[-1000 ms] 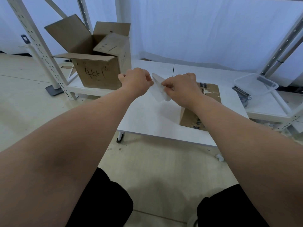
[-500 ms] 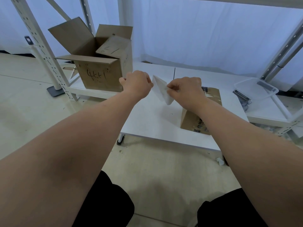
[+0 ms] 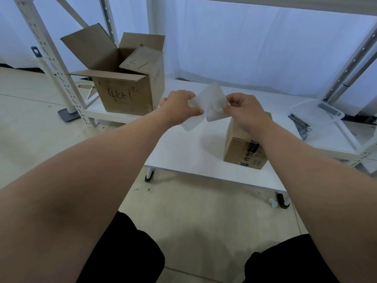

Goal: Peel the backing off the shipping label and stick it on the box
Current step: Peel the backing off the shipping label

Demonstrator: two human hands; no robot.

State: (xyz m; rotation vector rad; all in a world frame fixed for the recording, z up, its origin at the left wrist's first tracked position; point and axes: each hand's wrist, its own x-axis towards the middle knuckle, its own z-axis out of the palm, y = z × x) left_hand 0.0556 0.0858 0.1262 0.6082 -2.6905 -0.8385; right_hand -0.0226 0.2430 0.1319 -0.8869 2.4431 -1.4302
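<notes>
Both hands are raised above the desk [image 3: 183, 152]. The small sealed box [image 3: 240, 148] sits on the desk's right part, just under the right hand [image 3: 244, 111], with its long axis running near to far. I judge that hand the nearer for sticking; the left hand [image 3: 179, 108] hangs off to the box's left. Each hand pinches one leaf of the shipping label [image 3: 213, 101], pale and translucent, the leaves spread in a V. I cannot tell which leaf is backing. At far left stands an open carton [image 3: 126, 97].
</notes>
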